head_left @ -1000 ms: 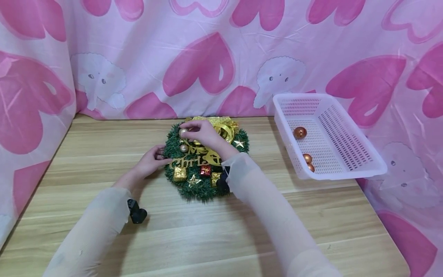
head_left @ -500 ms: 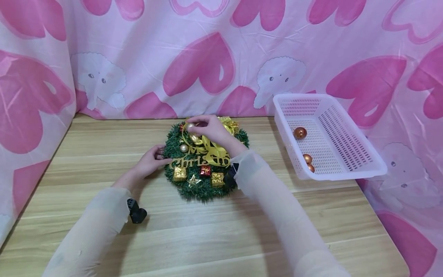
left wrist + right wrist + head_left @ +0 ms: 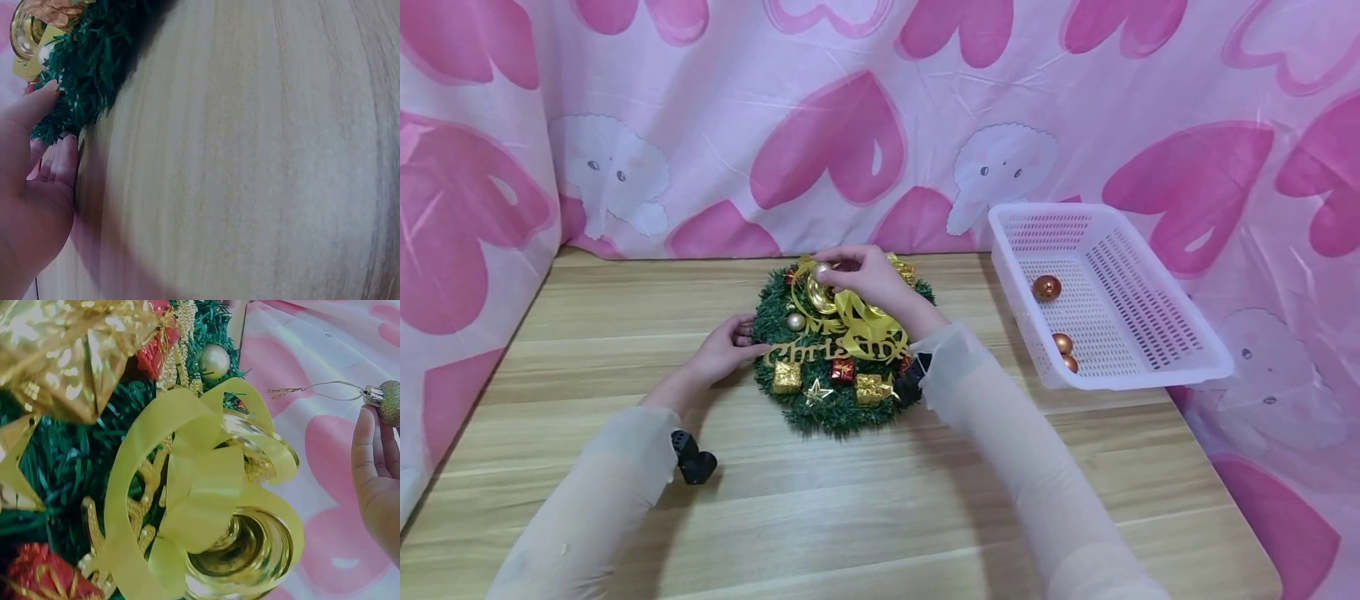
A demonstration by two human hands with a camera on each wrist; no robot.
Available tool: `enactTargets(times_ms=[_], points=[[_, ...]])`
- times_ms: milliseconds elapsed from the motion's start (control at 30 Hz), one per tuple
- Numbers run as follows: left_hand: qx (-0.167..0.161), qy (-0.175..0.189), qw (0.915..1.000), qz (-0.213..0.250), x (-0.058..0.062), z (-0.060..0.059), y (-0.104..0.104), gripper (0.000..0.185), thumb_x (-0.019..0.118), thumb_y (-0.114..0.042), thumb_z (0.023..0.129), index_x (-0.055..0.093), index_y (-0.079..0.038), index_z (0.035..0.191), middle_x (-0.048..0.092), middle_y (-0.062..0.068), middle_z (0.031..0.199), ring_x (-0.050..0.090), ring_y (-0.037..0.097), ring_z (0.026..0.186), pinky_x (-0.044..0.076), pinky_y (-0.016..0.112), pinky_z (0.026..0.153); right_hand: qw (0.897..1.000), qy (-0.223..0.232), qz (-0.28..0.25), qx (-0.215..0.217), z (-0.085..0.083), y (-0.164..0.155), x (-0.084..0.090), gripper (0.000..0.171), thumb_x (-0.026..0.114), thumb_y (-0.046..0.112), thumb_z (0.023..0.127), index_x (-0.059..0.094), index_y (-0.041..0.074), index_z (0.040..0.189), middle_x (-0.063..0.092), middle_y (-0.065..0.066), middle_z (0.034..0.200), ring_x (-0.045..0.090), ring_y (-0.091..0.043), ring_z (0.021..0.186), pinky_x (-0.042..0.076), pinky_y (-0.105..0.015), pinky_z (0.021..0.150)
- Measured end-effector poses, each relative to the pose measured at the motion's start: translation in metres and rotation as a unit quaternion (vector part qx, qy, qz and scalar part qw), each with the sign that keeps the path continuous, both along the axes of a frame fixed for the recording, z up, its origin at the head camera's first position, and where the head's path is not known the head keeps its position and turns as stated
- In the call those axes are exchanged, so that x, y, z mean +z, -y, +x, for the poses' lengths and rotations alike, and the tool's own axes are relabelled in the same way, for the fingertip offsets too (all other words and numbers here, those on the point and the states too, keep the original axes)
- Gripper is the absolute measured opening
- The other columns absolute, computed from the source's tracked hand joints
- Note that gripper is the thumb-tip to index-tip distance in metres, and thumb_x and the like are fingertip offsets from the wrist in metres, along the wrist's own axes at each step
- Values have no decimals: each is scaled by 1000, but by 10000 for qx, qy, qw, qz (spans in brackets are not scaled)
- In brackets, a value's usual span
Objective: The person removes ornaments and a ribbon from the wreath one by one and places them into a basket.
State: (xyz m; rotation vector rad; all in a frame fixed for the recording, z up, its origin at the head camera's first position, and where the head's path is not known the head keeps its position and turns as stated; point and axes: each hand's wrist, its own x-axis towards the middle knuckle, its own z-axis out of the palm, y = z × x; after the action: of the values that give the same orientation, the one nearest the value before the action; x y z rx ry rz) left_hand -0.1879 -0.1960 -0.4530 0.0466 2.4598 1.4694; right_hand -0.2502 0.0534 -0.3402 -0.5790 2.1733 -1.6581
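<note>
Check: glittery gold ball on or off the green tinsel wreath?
Off: the right hand holds the glittery gold ball, its string loop hooked on nothing.

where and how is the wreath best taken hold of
The wreath is probably best gripped by its rim from the left, thumb on top, as the left hand does. It lies on the table, its left rim mostly bare greenery, while gold boxes sit near the front and yellow ribbon covers part of the middle.
</note>
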Motion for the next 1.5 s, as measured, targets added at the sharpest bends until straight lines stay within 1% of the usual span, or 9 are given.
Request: enactTargets(times_ms=[133, 300, 433, 600, 733, 900, 1067, 1267, 1500], points=[[64, 15, 9999, -109, 2, -1, -2, 76, 65, -21, 87, 21, 4, 145, 39, 26, 134, 42, 31, 112, 40, 44, 100, 9997, -152, 191, -67, -1, -9, 3, 37, 67, 17, 85, 62, 7, 120, 64, -11, 109, 59, -35, 102, 53, -33, 86], [108, 22, 9998, -176, 6, 0, -3, 76, 66, -21, 86, 23, 5, 144, 40, 27, 133, 44, 35, 114, 42, 45, 99, 9992, -227, 201, -251, -1, -19, 8, 37, 68, 16, 85, 61, 5, 120, 64, -11, 110, 61, -30, 97, 54, -35, 84], [113, 54, 9998, -178, 9, 1, -4, 75, 66, -20, 86, 23, 5, 144, 40, 28, 134, 44, 34, 113, 46, 36, 92, 9986, -292, 177, -405, -3, -29, 11, 36, 68, 15, 85, 62, 5, 119, 65, -11, 110, 61, -31, 95, 54, -34, 81], [99, 108, 9998, -125, 10, 0, -5, 76, 66, -18, 86, 23, 5, 144, 40, 28, 135, 45, 35, 114, 46, 28, 87, 9980, -265, 97, -565, -4, -44, 16, 35, 67, 13, 85, 62, 5, 119, 66, -12, 110, 59, -36, 98, 53, -38, 85], [125, 160, 9998, -31, 11, -1, -6, 76, 66, -16, 86, 22, 6, 144, 40, 29, 135, 45, 36, 115, 49, 32, 91, 9969, -291, 191, -705, -6, -59, 20, 35, 67, 12, 85, 62, 5, 118, 66, -11, 109, 62, -25, 90, 51, -42, 87], [159, 174, 9997, 23, 11, 0, -6, 76, 65, -15, 86, 21, 6, 144, 38, 30, 136, 43, 38, 119, 46, 40, 97, 9956, -253, 224, -878, -7, -79, 25, 35, 67, 12, 85, 61, 5, 119, 67, -8, 104, 62, -13, 83, 54, -31, 81], [170, 154, 9997, 27, 13, 2, -6, 76, 66, -16, 86, 21, 6, 144, 37, 31, 138, 41, 41, 121, 42, 46, 101, 9943, -372, 149, -987, -7, -99, 30, 35, 65, 10, 86, 60, 3, 120, 67, -1, 98, 62, -14, 86, 54, -29, 80], [172, 155, 9997, 2, 13, 2, -6, 75, 65, -15, 86, 21, 6, 144, 37, 30, 138, 42, 40, 121, 42, 46, 101, 9917, -490, 10, -1192, -7, -126, 39, 35, 65, 7, 85, 59, 0, 119, 66, 8, 92, 61, -9, 80, 53, -23, 76], [172, 162, 9997, -41, 12, 2, -6, 76, 65, -15, 86, 21, 6, 144, 37, 31, 137, 41, 41, 121, 41, 46, 102, 9809, -677, -44, -1825, -6, -158, 52, 34, 68, 14, 85, 63, 7, 118, 64, 9, 96, 60, -6, 85, 51, -17, 76]])
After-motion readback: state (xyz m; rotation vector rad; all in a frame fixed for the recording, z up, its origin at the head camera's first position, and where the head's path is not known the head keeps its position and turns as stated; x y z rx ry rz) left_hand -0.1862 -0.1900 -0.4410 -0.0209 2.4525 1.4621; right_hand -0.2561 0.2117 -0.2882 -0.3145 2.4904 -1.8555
